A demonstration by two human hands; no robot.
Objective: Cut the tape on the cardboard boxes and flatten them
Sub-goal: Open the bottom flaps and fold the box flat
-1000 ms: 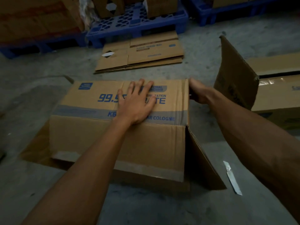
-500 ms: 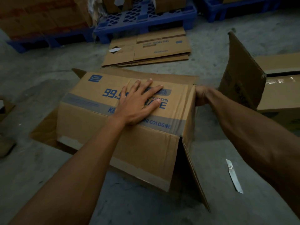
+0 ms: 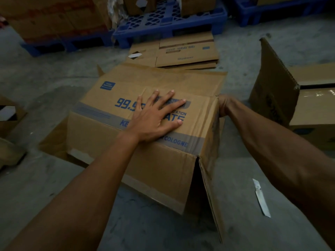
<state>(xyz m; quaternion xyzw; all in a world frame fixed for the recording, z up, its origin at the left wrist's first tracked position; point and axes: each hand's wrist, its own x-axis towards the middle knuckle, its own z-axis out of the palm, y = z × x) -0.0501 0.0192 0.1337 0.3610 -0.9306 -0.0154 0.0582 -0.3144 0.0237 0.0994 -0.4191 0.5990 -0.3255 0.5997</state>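
The person's left hand (image 3: 155,118) lies spread, palm down, pressing on the printed top panel of the box (image 3: 145,142), which sits on the floor directly beneath it. The right hand (image 3: 223,105) is at the box's far right corner, just beyond the left hand's fingertips; its fingers are hidden behind the cardboard edge, so whether it grips the corner or only pushes it cannot be told.

The box looks partly collapsed: its top slants, a flap (image 3: 210,196) on the near right side hangs open, and another panel juts out past the left hand on the far side. That suggests its tape is already cut and the flattening is under way but not finished, since the box keeps some height under the palm.

A knife (image 3: 261,198) lies on the floor, near the right forearm and touched by neither hand. Beyond the left hand, a stack of flat boxes (image 3: 186,53) rests on the floor before a blue pallet (image 3: 168,24), so some are done. To the right of the right hand, another box (image 3: 293,105) stands upright, with shiny tape on its top, so it probably remains to be done.
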